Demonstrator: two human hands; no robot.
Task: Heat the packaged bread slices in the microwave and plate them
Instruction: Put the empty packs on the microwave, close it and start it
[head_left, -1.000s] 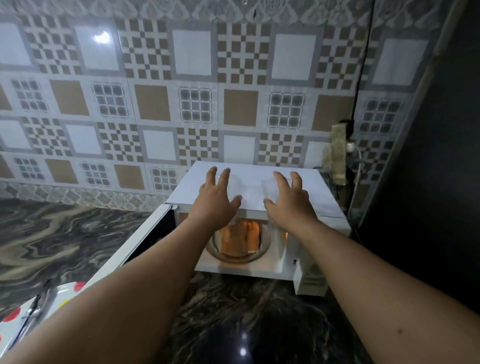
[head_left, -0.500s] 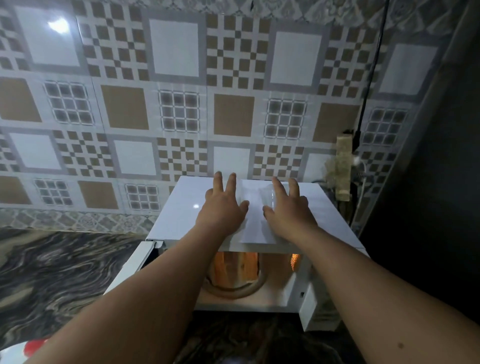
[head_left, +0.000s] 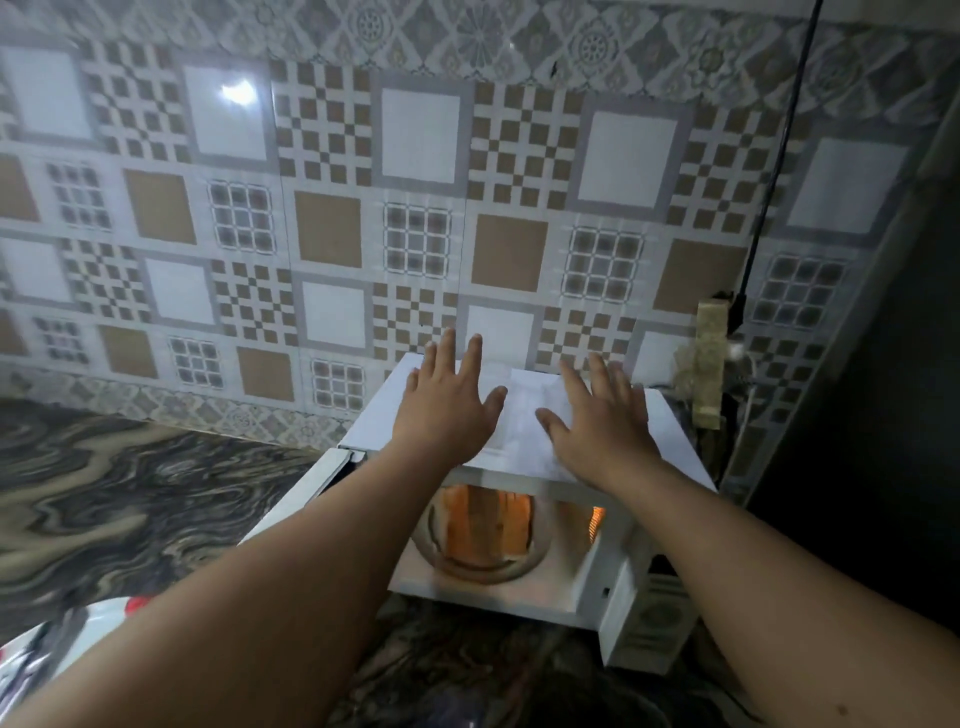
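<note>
Both hands, left (head_left: 445, 410) and right (head_left: 602, 421), lie flat and empty atop the open microwave (head_left: 670, 452); inside, soft, light bread slices (head_left: 485, 525) likely want gentle edge-lifting.

I stretched both bare arms straight forward. My left hand (head_left: 445, 410) and right hand (head_left: 602, 422) lay palm down, side by side, with the fingers straight and spread apart.

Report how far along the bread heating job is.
Done: bread sits on the glass turntable inside the lit microwave. In hand: left hand and right hand lie flat on its top. Left: shut the open door, heat, plate.
</note>
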